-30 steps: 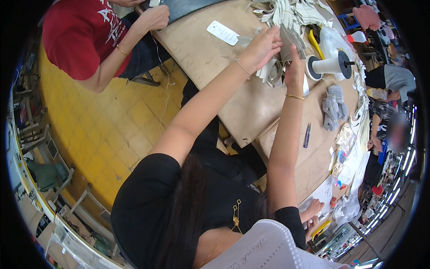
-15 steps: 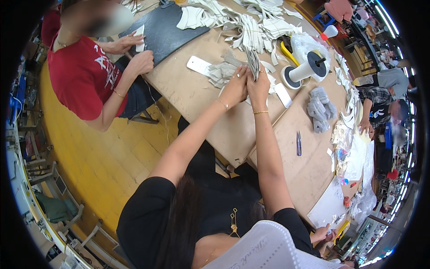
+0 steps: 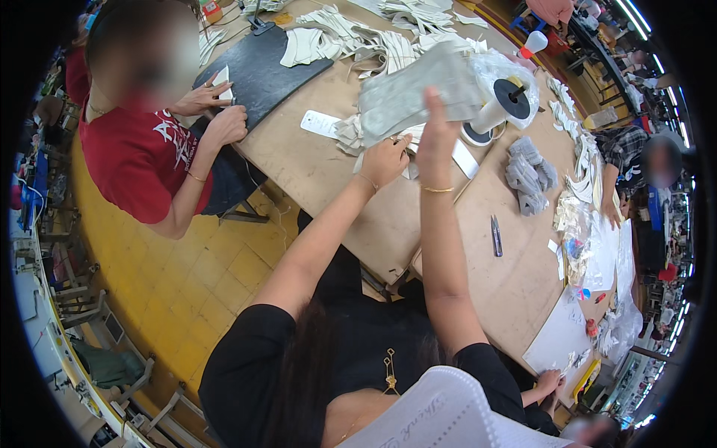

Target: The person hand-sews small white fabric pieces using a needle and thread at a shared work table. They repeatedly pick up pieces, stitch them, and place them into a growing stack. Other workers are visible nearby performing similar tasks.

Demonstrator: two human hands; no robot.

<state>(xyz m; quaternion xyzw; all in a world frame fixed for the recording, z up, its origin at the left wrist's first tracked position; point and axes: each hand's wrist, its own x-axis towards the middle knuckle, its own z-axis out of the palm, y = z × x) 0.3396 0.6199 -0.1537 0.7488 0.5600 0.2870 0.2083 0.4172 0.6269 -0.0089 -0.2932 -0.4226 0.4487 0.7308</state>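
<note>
A fanned-out bundle of pale grey cut fabric pieces [image 3: 414, 95] stands tilted above the table, blurred by motion. At its near lower edge, the fingers of my left hand [image 3: 387, 161] are closed on it. My right hand [image 3: 436, 145] is raised at the bundle's right side, fingers stretched upward and smeared; nothing shows gripped in it. Whether that palm touches the fabric I cannot tell. Under and beside my left hand lies a heap of off-white fabric strips [image 3: 349, 134], partly hidden by the bundle.
A spool of white thread [image 3: 489, 116] stands right of my hands. Further right are a grey fabric bundle [image 3: 531, 175] and thread snips [image 3: 497, 236]. Off-white pieces [image 3: 314, 45] cover the far table. At left, a co-worker in red [image 3: 142, 157] handles a white piece on a dark board [image 3: 261, 63].
The bundle, held upright and narrow between both hands before, now spreads broad above the table. My right hand has come off its grip with fingers extended; my left has shifted slightly down.
</note>
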